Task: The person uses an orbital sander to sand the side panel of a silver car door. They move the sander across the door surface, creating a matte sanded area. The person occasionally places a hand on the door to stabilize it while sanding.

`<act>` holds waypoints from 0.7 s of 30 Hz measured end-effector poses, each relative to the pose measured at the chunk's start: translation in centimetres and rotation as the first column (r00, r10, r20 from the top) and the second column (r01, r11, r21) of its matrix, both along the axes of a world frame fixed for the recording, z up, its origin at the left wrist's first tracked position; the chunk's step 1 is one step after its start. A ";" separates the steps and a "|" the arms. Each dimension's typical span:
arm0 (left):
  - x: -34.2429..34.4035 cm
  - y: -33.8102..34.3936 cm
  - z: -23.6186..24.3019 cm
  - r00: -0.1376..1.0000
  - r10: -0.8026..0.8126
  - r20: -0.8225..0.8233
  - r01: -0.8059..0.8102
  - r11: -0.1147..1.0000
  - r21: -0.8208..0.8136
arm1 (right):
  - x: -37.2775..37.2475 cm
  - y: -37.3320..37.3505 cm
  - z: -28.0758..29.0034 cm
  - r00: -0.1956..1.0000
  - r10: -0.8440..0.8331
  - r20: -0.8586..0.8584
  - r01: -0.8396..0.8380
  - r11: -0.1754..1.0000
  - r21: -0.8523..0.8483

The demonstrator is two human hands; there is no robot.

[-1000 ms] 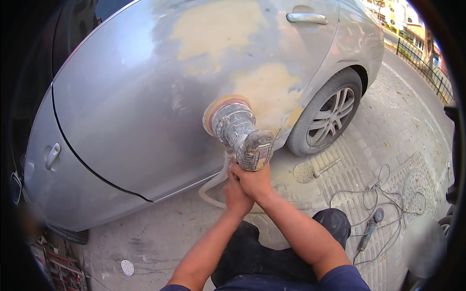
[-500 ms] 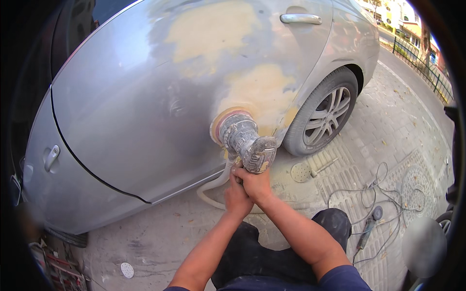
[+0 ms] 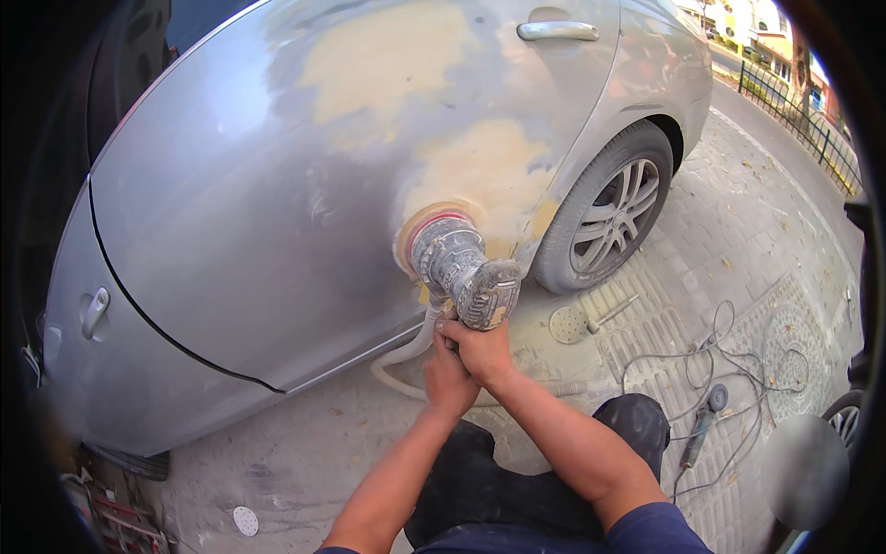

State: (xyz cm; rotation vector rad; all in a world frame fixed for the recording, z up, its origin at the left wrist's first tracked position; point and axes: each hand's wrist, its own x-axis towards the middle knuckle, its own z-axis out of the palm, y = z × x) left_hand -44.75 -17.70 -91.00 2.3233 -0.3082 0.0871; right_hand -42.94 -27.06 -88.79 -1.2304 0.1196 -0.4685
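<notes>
A dust-coated round sander (image 3: 454, 258) has its pad against a yellow filler patch (image 3: 475, 175) low on the silver car's rear door (image 3: 221, 212). My left hand (image 3: 448, 374) and my right hand (image 3: 482, 351) are closed together round the sander's handle, the right one higher and partly over the left. A pale ribbed hose (image 3: 401, 365) runs down from the tool to the ground, behind my wrists. A second filler patch (image 3: 378, 65) lies higher on the door, left of its chrome handle (image 3: 558, 30).
The rear wheel (image 3: 609, 217) stands right of the sander. On the dusty paving (image 3: 692, 231) lie a perforated disc (image 3: 568, 325), a power tool (image 3: 703, 425) with looped cables, and a white disc (image 3: 245, 520). Red metal items (image 3: 120, 522) sit bottom left, a railing (image 3: 798, 125) top right.
The sander and both hands moved slightly right and down, then back slightly left; the pad now sits a little lower than a second ago. The view of the car has shifted slightly left.
</notes>
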 end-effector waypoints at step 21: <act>3.3 -0.2 0.0 0.950 -0.102 0.296 0.081 0.993 0.082 | 1.6 -1.4 0.8 0.981 0.067 0.183 -0.110 0.966 0.235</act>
